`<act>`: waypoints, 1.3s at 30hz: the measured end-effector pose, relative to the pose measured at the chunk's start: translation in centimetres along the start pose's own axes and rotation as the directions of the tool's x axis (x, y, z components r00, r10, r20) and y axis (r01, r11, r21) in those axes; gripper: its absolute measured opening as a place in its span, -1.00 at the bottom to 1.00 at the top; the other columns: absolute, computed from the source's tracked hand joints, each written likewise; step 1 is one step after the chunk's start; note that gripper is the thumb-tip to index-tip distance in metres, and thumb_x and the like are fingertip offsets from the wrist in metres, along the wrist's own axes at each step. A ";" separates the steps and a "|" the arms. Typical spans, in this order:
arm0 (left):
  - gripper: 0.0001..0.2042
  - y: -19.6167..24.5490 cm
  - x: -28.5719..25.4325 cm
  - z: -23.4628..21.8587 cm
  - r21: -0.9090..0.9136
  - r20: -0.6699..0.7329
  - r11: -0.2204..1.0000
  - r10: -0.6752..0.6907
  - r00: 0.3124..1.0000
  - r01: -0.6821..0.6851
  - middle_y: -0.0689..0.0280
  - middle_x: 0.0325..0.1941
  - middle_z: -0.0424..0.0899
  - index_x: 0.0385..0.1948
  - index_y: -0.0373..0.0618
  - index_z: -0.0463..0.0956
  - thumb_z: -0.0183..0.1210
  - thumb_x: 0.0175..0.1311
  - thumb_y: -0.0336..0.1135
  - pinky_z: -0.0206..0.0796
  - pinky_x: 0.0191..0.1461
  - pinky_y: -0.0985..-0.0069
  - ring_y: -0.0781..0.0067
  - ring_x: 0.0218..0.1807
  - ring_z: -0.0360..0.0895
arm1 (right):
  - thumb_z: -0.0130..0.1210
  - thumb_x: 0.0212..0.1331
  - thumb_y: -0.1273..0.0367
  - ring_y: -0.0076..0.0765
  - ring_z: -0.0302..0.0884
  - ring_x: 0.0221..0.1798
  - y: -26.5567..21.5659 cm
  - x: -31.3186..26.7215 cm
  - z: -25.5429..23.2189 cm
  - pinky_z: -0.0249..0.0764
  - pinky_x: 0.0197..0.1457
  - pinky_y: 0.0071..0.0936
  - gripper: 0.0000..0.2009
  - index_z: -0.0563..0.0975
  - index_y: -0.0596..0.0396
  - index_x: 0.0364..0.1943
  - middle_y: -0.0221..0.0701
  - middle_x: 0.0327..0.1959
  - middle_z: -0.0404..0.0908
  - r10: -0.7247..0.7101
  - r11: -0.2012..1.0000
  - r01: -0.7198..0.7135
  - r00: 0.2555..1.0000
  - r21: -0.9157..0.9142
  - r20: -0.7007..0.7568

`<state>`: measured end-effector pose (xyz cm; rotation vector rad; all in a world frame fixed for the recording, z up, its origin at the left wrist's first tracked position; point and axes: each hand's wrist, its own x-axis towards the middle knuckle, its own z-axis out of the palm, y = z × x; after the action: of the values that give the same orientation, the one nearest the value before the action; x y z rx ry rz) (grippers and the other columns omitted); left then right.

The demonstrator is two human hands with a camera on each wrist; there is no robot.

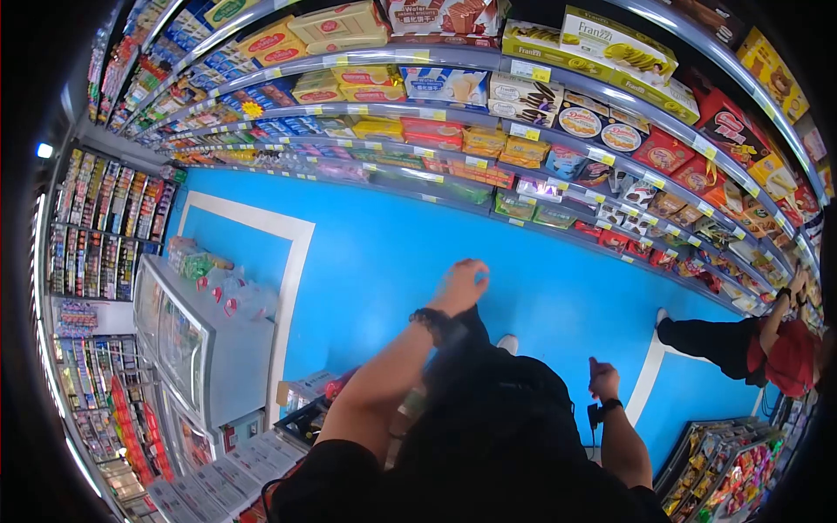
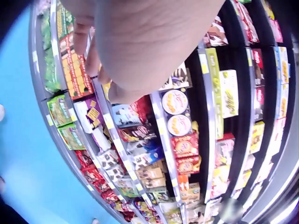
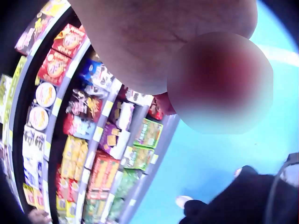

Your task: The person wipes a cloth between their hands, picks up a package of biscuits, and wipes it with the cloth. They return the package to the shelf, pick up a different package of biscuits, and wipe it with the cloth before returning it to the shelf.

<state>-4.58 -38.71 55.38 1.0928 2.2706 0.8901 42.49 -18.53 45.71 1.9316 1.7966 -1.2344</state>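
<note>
Left hand and right hand both loosely curled, nothing held
Plenty of open blue floor around them tbh. Snack packs line the shelves ahead, lowest edge apart from both; glass-fronted cabinet sits off left, by the white floor line.

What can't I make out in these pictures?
Left wrist view: part of the shelves, hidden behind the left hand.
Right wrist view: part of the right hand, covered by a round blur.
Head view: most price labels' figures, too small to read.
</note>
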 end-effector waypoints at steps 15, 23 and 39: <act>-0.30 -21.7 36.0 -10.2 0.611 0.011 0.785 -0.134 0.991 0.099 -0.08 0.69 0.04 0.56 -0.23 0.09 0.08 0.40 -0.27 -0.11 0.69 -0.08 -0.13 0.69 -0.03 | -0.09 0.28 0.66 -0.46 0.66 -0.47 -21.0 -5.8 6.9 0.37 -0.70 -0.49 -0.61 0.62 0.15 0.12 -0.32 -0.42 0.70 -0.062 0.957 0.069 0.998 0.282 -0.031; -0.45 -20.0 40.9 -14.0 0.694 0.253 0.716 -0.348 0.903 0.082 -0.05 0.52 0.37 0.35 -0.24 0.42 0.11 0.41 -0.11 -0.28 0.68 -0.23 -0.21 0.63 0.07 | -0.01 0.18 0.62 -0.25 0.77 -0.35 -23.7 -10.4 8.6 0.63 -0.46 -0.28 -0.59 0.68 0.06 0.08 -0.17 -0.30 0.79 0.083 0.993 -0.071 0.989 0.095 -0.119; -0.76 -27.1 42.7 -13.2 0.744 0.211 0.659 -0.076 0.975 -0.110 0.04 -0.08 0.81 -0.17 -0.10 0.73 0.05 0.42 -0.27 0.51 0.13 0.02 -0.04 0.01 0.75 | -0.01 0.23 0.59 -0.32 0.75 -0.31 -27.1 -10.5 10.5 0.62 -0.25 -0.35 -0.66 0.66 0.16 0.05 -0.18 -0.37 0.76 0.185 0.949 -0.156 0.979 0.276 -0.086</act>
<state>-51.34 -21.65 39.44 1.4464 2.4639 -0.2641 14.79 -26.93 56.37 2.2902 1.5343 -1.3944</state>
